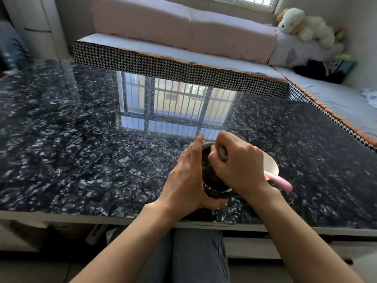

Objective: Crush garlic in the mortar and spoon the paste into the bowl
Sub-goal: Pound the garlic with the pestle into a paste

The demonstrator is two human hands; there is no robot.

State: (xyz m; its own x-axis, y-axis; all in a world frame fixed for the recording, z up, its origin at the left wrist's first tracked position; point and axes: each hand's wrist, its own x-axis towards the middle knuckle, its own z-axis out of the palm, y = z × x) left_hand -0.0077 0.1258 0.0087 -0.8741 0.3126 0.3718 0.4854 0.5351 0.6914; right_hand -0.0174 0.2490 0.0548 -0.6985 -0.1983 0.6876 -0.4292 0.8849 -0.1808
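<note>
Crushing looks underway, spooning not begun. The left hand [183, 176] braces the dark mortar [212, 180] with fingers nearly straight against its side; the right hand [238, 164] grips the pestle [222, 153] inside it. Just beyond the right hand sit the white bowl [272, 164] and pink spoon [278, 180] on the desk [81, 150].

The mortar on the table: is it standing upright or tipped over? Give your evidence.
Upright. The mortar stands with its opening upward, the left hand bracing its side while the right hand holds the pestle inside.
</note>
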